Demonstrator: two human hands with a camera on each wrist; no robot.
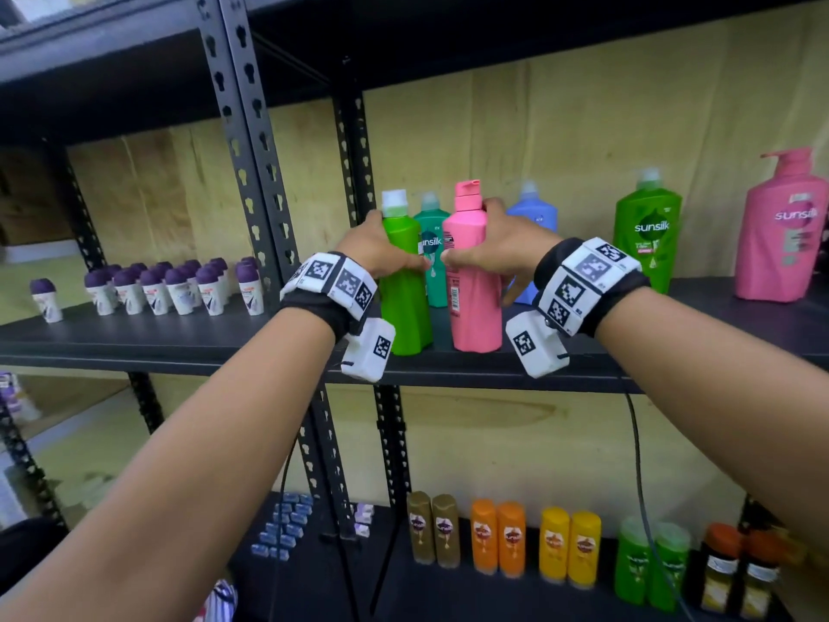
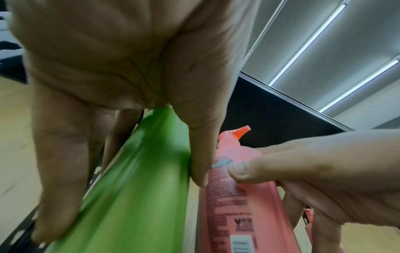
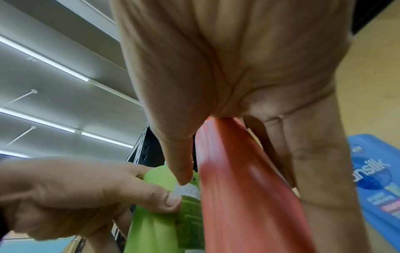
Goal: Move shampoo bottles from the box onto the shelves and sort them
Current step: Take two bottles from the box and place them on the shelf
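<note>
My left hand (image 1: pixel 381 249) grips a light green shampoo bottle (image 1: pixel 406 289) with a white cap, standing at the front edge of the black middle shelf (image 1: pixel 224 338). My right hand (image 1: pixel 489 249) grips a pink bottle (image 1: pixel 475 298) with a pink flip cap just to its right. Both bottles stand upright with their backs toward me, almost touching. The left wrist view shows thumb and fingers round the green bottle (image 2: pixel 138 179). In the right wrist view fingers wrap the pink bottle (image 3: pixel 238 179).
Behind stand a dark green Sunsilk bottle (image 1: pixel 431 253) and a blue one (image 1: pixel 534 217). Further right are a large green bottle (image 1: pixel 648 244) and a big pink pump bottle (image 1: pixel 783 235). Several roll-on deodorants (image 1: pixel 170 285) fill the left shelf. Small bottles (image 1: pixel 556 545) line the lower shelf.
</note>
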